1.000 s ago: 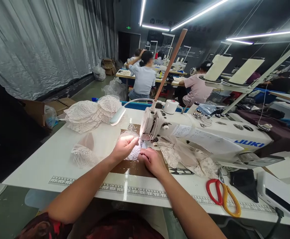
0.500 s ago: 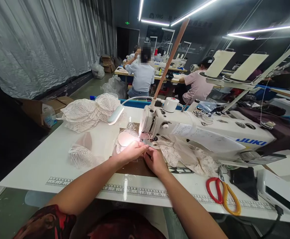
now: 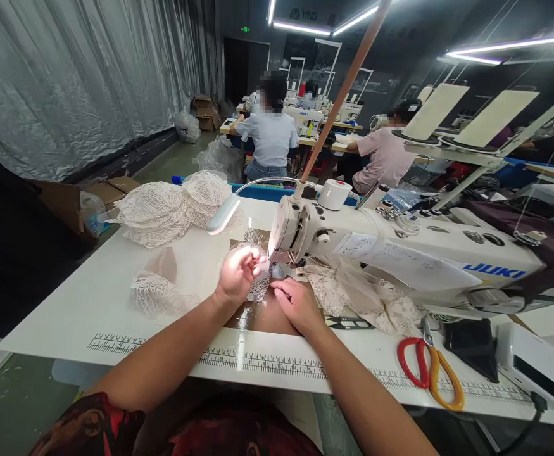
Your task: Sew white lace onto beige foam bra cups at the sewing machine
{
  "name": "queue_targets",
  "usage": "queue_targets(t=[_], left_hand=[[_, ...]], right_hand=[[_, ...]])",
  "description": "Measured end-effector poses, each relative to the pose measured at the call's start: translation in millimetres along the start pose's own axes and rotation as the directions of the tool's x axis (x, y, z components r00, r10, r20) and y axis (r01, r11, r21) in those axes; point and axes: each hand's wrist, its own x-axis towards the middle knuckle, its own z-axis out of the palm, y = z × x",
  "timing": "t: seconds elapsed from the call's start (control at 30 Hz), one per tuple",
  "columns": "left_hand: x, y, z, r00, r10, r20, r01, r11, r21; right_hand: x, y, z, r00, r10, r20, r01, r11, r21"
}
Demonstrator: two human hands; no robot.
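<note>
One curled left hand point(image 3: 237, 277) and one narrowed right hand point(image 3: 300, 305) are flanking the lace point(image 3: 259, 292), grips unclear. Slack guiding could be skewing it under the machine point(image 3: 365, 221) ahead.

A sewing workshop — JUKI machine point(image 3: 447, 247), thread cones point(image 3: 435, 112), scissors point(image 3: 432, 361), people point(image 3: 270, 139) seated beyond
</note>
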Motion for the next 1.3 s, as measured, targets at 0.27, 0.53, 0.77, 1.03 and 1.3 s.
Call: queue_targets(t=[0.27, 0.53, 0.77, 1.03, 1.3], left_hand=[[0.0, 28.8, -8.6, 0.997, -0.019, 0.071, 0.040, 0.949, -0.313], [-6.5, 11.6, 0.1, 0.980, 0.107, 0.170, -0.149, 0.953, 0.263], [-9.3, -2.7, 0.7, 0.970, 0.139, 0.201, -0.213, 0.885, 0.415], [-5.4, -5.8, -2.5, 0.970, 0.149, 0.191, -0.223, 0.858, 0.463], [-2.0, -11.3, 7.2, 0.977, -0.099, 0.189, 0.018, 0.922, 0.387]], right_hand=[[0.9, 0.5, 0.8, 0.999, -0.026, 0.039, 0.027, 0.999, -0.037], [0.8, 0.8, -0.6, 0.998, -0.029, 0.053, 0.032, 0.997, -0.073], [2.0, 2.8, 2.7, 0.998, -0.017, 0.062, 0.022, 0.996, -0.090], [1.5, -0.1, 0.0, 0.998, 0.002, 0.070, 0.004, 0.996, -0.087], [2.0, -1.8, -0.8, 0.999, 0.030, 0.042, -0.032, 0.998, 0.055]])
